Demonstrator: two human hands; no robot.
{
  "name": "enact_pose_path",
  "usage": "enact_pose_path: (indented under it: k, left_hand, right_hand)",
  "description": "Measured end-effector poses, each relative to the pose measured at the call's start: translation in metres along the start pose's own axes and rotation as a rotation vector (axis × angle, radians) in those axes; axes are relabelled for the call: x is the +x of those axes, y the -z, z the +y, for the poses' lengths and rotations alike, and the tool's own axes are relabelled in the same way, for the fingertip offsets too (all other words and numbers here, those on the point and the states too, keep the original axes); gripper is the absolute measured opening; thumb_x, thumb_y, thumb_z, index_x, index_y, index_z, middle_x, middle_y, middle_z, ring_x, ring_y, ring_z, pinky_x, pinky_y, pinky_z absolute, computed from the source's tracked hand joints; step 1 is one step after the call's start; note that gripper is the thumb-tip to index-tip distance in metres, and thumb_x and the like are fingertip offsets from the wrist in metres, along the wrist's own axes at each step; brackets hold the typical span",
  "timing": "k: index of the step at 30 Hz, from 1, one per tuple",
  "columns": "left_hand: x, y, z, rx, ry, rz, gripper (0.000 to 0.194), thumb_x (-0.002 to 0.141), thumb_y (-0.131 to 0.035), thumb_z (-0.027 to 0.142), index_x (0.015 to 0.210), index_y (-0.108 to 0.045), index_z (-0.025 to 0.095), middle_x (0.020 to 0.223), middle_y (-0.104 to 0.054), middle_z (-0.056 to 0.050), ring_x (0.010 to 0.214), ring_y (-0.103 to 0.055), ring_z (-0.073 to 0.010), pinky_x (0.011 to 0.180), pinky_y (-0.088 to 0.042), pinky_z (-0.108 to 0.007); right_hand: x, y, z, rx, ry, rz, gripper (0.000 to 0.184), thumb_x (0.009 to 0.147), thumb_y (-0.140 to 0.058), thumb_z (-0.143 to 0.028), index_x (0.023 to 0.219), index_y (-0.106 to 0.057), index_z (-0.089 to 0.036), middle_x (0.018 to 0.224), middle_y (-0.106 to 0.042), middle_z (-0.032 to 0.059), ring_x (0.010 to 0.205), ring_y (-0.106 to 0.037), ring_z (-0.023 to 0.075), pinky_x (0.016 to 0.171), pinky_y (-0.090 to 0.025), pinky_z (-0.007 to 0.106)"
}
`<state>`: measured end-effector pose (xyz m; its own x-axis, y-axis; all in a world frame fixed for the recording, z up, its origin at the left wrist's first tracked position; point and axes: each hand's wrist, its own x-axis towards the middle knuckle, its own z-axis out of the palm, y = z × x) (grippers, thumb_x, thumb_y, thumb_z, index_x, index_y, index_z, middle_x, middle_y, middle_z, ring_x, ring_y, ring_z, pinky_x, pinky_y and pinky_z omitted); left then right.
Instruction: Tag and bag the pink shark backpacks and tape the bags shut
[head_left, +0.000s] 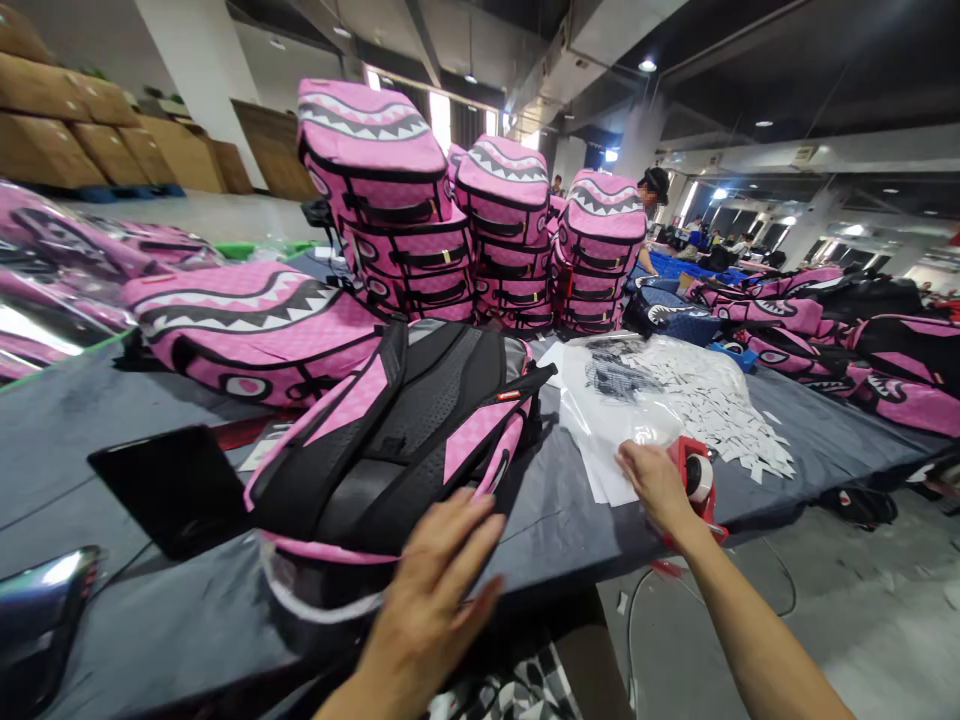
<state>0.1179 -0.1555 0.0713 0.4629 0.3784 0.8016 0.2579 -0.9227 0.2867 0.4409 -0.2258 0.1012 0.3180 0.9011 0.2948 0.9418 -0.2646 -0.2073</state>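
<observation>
A pink and black backpack (397, 430) lies on the table with its straps and padded back facing up. My left hand (439, 585) is over its near edge, fingers stretched out and slightly blurred, holding nothing. To the right, my right hand (656, 485) has its fingers pinched at the near edge of a clear plastic bag (626, 400) on a stack of white sheets. A red tape dispenser (701, 480) with a roll of tape stands right beside that hand. Many small white labels (727, 405) lie heaped behind it.
Pink shark-mouth backpacks stand in tall stacks (390, 200) at the back. Another pink backpack (255, 320) lies at left, near a black tablet (172, 485) and a phone (45, 620). More bags (810, 340) lie on the right; a person (652, 190) is behind the stacks.
</observation>
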Motion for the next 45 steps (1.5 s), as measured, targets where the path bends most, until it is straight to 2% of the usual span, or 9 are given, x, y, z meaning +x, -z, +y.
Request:
enact_pose_path:
  k: [3,6,10,13,19,24,32,40,45]
  left_hand:
    - [0.019,-0.059,0.036,-0.431,0.132,-0.23,0.09,0.079,-0.079,0.027,0.155,-0.031,0.025,0.153,-0.048,-0.013,0.144,-0.041,-0.0322,0.119,-0.032,-0.054]
    - [0.02,-0.105,0.058,-0.985,0.588,-0.353,0.068,0.07,-0.083,0.048,0.127,-0.064,0.016,0.124,-0.069,-0.015,0.117,-0.063,-0.0346,0.101,-0.049,-0.049]
    - [-0.004,-0.115,0.071,-1.363,1.097,-0.226,0.05,0.063,-0.083,0.056,0.084,-0.073,0.013,0.076,-0.073,-0.007,0.07,-0.067,-0.0209,0.071,-0.052,-0.032]
    - [-0.018,-0.101,0.075,-1.353,1.232,-0.047,0.046,0.061,-0.086,0.054,0.079,-0.071,0.014,0.067,-0.068,-0.002,0.061,-0.062,-0.0161,0.064,-0.049,-0.027]
    - [-0.022,-0.079,0.072,-1.303,1.201,0.019,0.044,0.068,-0.082,0.053,0.081,-0.069,0.014,0.069,-0.062,0.001,0.062,-0.053,-0.0111,0.061,-0.044,-0.021]
    - [-0.037,-0.055,0.061,-1.091,1.082,-0.064,0.04,0.078,-0.073,0.053,0.075,-0.067,0.014,0.062,-0.051,0.003,0.059,-0.042,-0.0098,0.057,-0.036,-0.021]
    - [-0.067,-0.02,0.051,-0.729,0.815,-0.173,0.046,0.1,-0.044,0.051,0.094,-0.078,0.019,0.075,-0.069,-0.005,0.069,-0.058,-0.0167,0.068,-0.045,-0.026]
    - [-0.079,-0.009,0.045,-0.512,0.503,-0.112,0.04,0.104,-0.039,0.042,0.116,-0.072,0.023,0.094,-0.077,-0.007,0.083,-0.067,-0.0191,0.082,-0.051,-0.032]
    - [-0.094,0.003,0.033,-0.313,0.687,0.119,0.043,0.087,-0.068,0.047,0.122,-0.065,0.022,0.115,-0.07,-0.011,0.106,-0.065,-0.0244,0.095,-0.052,-0.038]
  right_hand:
    - [-0.015,0.027,-0.038,0.299,0.132,-0.342,0.028,0.097,-0.051,-0.044,0.088,-0.065,-0.022,0.068,-0.059,-0.0004,0.064,-0.051,0.0161,0.064,-0.035,0.026]
    - [-0.028,0.045,-0.053,0.63,0.122,-0.572,0.032,0.091,-0.06,-0.05,0.086,-0.066,-0.019,0.072,-0.061,-0.0007,0.063,-0.05,0.0129,0.058,-0.035,0.023]
    - [-0.049,0.045,-0.037,0.926,-0.144,-0.625,0.051,0.072,-0.076,-0.061,0.094,-0.068,-0.016,0.06,-0.055,-0.0041,0.053,-0.043,0.0107,0.051,-0.031,0.022]
    - [-0.071,0.024,-0.039,1.146,-0.293,-0.613,0.054,0.065,-0.081,-0.063,0.087,-0.069,-0.015,0.076,-0.066,0.003,0.069,-0.058,0.0175,0.065,-0.045,0.027]
    - [-0.089,-0.014,-0.083,1.295,-0.481,-0.397,0.055,0.068,-0.082,-0.061,0.098,-0.07,-0.017,0.089,-0.072,0.0069,0.078,-0.064,0.022,0.073,-0.051,0.032]
    - [-0.075,-0.019,-0.095,1.413,-0.411,-0.824,0.063,0.065,-0.081,-0.066,0.099,-0.072,-0.014,0.085,-0.072,0.0092,0.078,-0.067,0.0247,0.074,-0.052,0.036]
    - [-0.063,-0.031,-0.104,1.172,-0.212,-0.618,0.044,0.07,-0.08,-0.059,0.077,-0.066,-0.018,0.075,-0.06,0.0017,0.07,-0.054,0.0164,0.065,-0.045,0.026]
    - [-0.066,-0.035,-0.12,1.272,-0.326,-0.919,0.054,0.065,-0.08,-0.067,0.076,-0.064,-0.017,0.066,-0.051,-0.0014,0.059,-0.045,0.0115,0.055,-0.037,0.022]
    - [-0.054,-0.005,-0.105,1.058,-0.068,-0.532,0.044,0.08,-0.07,-0.063,0.076,-0.073,-0.02,0.088,-0.062,0.0085,0.074,-0.057,0.0199,0.065,-0.048,0.029]
